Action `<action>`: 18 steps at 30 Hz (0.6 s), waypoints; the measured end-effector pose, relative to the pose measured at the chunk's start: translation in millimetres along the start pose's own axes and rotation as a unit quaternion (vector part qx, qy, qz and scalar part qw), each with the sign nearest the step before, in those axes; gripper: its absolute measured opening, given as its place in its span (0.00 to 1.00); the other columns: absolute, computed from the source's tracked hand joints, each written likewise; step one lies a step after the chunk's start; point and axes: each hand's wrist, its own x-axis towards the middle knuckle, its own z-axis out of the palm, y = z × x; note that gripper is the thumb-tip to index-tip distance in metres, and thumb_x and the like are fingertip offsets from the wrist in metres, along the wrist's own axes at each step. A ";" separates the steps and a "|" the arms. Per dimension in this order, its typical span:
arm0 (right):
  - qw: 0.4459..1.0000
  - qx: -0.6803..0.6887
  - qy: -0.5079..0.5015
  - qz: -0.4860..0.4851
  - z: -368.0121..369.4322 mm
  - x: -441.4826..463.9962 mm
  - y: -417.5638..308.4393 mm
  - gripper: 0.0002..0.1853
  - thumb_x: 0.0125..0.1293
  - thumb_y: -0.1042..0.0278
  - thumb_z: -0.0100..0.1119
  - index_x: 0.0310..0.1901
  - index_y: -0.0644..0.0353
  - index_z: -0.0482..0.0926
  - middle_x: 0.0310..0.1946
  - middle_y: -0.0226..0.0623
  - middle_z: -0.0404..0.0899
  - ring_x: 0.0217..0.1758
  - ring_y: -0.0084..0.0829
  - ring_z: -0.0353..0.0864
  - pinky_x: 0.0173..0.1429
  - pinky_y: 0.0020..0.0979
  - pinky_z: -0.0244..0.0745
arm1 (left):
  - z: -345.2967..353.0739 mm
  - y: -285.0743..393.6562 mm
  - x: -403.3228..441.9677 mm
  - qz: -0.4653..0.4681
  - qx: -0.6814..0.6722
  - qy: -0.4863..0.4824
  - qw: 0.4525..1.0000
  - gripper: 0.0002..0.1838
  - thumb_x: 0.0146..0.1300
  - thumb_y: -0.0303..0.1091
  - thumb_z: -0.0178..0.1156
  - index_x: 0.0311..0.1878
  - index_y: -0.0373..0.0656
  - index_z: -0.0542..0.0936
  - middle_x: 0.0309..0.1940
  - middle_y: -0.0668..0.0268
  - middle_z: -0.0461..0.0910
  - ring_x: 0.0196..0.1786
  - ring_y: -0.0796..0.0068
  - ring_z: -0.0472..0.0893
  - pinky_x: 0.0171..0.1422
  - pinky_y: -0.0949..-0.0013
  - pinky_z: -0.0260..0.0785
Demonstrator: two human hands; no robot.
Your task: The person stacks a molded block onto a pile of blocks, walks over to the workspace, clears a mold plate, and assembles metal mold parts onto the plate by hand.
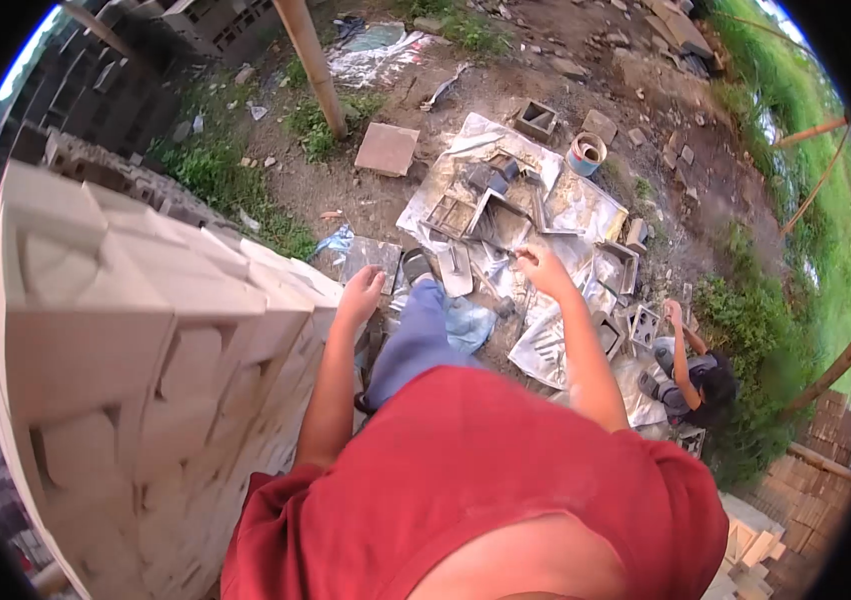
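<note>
Hanging apart ahead of the red shirt [466, 440], the two hands show nothing clearly held. The left hand [364, 290] is loosely curled, thumb and fingers a little apart, near the grey slab [373, 256] on the ground beside the pale stack [176, 330]. The right hand [543, 266] has its fingers bent in close together; whether something small sits between them, or whether they touch the box [504, 222], I cannot tell.

The box lies just beyond the right hand on the pale sheet [418, 210], among other frames and clutter. It looks stiff and moderately heavy, so two opposite walls seem the best hold, with the fingers clear of the edges; dust on it could make the grip slip. The shovel-like blade [456, 270] lies between the hands, near the shoe [416, 265]. It seems thin, rigid and fairly light, better taken by a handle, though that is hard to make out. The slab is probably heavy and brittle at the corners, best held flat from two sides.

Farther off stand a bucket [586, 155] and a hollow block [537, 119]; another person [686, 380] is low down at the right.
</note>
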 end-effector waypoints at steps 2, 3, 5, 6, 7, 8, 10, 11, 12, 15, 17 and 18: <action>0.999 0.041 0.018 0.005 -10.3 48.1 33.5 0.17 0.71 0.65 0.61 0.57 0.62 0.84 0.45 0.43 0.89 0.48 0.31 0.87 0.56 0.34 0.80 | 6.0 -28.9 66.6 -0.049 0.063 -0.018 0.997 0.25 0.74 0.47 0.59 0.59 0.32 0.80 0.50 0.45 0.86 0.57 0.52 0.86 0.63 0.58 0.75; 0.996 0.017 0.078 0.043 -10.2 66.3 60.1 0.16 0.71 0.65 0.61 0.56 0.62 0.84 0.43 0.40 0.88 0.45 0.28 0.86 0.53 0.31 0.79 | 10.1 -50.6 99.1 -0.097 0.090 -0.031 0.991 0.26 0.73 0.49 0.60 0.59 0.33 0.81 0.51 0.44 0.86 0.58 0.49 0.85 0.64 0.56 0.75; 0.976 0.038 0.124 0.172 -6.2 96.8 118.6 0.14 0.70 0.65 0.61 0.53 0.61 0.86 0.39 0.35 0.87 0.39 0.24 0.83 0.45 0.29 0.78 | 15.5 -113.9 150.4 -0.178 0.237 -0.085 0.951 0.27 0.70 0.54 0.58 0.57 0.38 0.83 0.52 0.42 0.85 0.59 0.44 0.83 0.65 0.51 0.75; 0.954 0.084 0.114 0.263 -8.3 109.2 142.2 0.12 0.70 0.64 0.60 0.50 0.59 0.87 0.36 0.33 0.86 0.36 0.23 0.83 0.40 0.29 0.77 | 8.0 -109.9 166.0 -0.182 0.241 -0.091 0.949 0.27 0.70 0.54 0.58 0.57 0.38 0.83 0.52 0.42 0.85 0.59 0.44 0.83 0.65 0.51 0.75; 0.952 0.089 0.115 0.269 -15.1 118.7 150.9 0.12 0.70 0.64 0.60 0.50 0.59 0.87 0.36 0.33 0.86 0.36 0.23 0.83 0.40 0.29 0.77 | -2.3 -99.0 184.0 -0.196 0.307 -0.149 0.920 0.27 0.70 0.54 0.58 0.57 0.39 0.84 0.52 0.42 0.85 0.59 0.44 0.83 0.65 0.50 0.74; 0.937 0.105 0.091 0.320 -23.7 127.8 157.0 0.11 0.70 0.64 0.59 0.47 0.57 0.86 0.34 0.32 0.85 0.34 0.22 0.82 0.36 0.29 0.74 | -10.2 -85.1 202.9 -0.208 0.368 -0.204 0.883 0.26 0.71 0.54 0.57 0.56 0.41 0.85 0.53 0.41 0.84 0.60 0.44 0.83 0.65 0.49 0.74; 0.917 0.125 0.063 0.372 -41.0 145.8 166.6 0.10 0.70 0.63 0.58 0.44 0.56 0.86 0.33 0.30 0.84 0.32 0.22 0.82 0.31 0.28 0.71 | -20.9 -49.8 236.4 -0.205 0.351 -0.202 0.891 0.26 0.70 0.53 0.59 0.56 0.40 0.85 0.52 0.43 0.85 0.59 0.45 0.83 0.64 0.51 0.75; 0.912 0.109 0.075 0.388 -45.8 157.6 171.3 0.10 0.70 0.62 0.58 0.44 0.56 0.85 0.33 0.30 0.84 0.32 0.22 0.82 0.30 0.28 0.70 | -26.5 -38.0 257.3 -0.174 0.283 -0.186 0.925 0.25 0.70 0.52 0.60 0.56 0.40 0.85 0.51 0.44 0.86 0.58 0.46 0.84 0.64 0.51 0.75; 0.906 0.094 0.086 0.403 -45.4 172.9 172.1 0.10 0.70 0.62 0.57 0.44 0.56 0.84 0.33 0.30 0.84 0.32 0.23 0.82 0.28 0.29 0.69 | -32.6 -26.5 281.5 -0.141 0.215 -0.170 0.951 0.24 0.70 0.51 0.60 0.55 0.39 0.85 0.50 0.46 0.86 0.57 0.47 0.85 0.63 0.52 0.76; 0.895 0.131 0.126 0.408 -57.0 220.2 134.3 0.13 0.69 0.62 0.59 0.34 0.61 0.87 0.26 0.34 0.84 0.26 0.26 0.81 0.30 0.31 0.73 | -54.3 5.0 374.2 -0.095 0.251 -0.219 0.938 0.23 0.69 0.49 0.62 0.54 0.38 0.84 0.47 0.48 0.87 0.54 0.49 0.86 0.61 0.53 0.76; 0.875 0.200 0.156 0.413 -49.9 264.7 155.4 0.13 0.70 0.61 0.58 0.36 0.61 0.87 0.27 0.35 0.84 0.26 0.26 0.81 0.30 0.32 0.73 | -63.1 14.3 455.2 -0.055 0.267 -0.286 0.919 0.23 0.69 0.49 0.61 0.55 0.38 0.84 0.47 0.48 0.87 0.52 0.47 0.86 0.59 0.52 0.76; 0.854 0.262 0.185 0.409 -50.1 291.3 167.4 0.13 0.70 0.61 0.58 0.39 0.61 0.86 0.28 0.36 0.84 0.26 0.27 0.82 0.30 0.32 0.73 | -65.0 27.9 496.2 -0.052 0.273 -0.293 0.915 0.23 0.69 0.49 0.61 0.55 0.38 0.84 0.47 0.48 0.87 0.52 0.47 0.86 0.59 0.52 0.76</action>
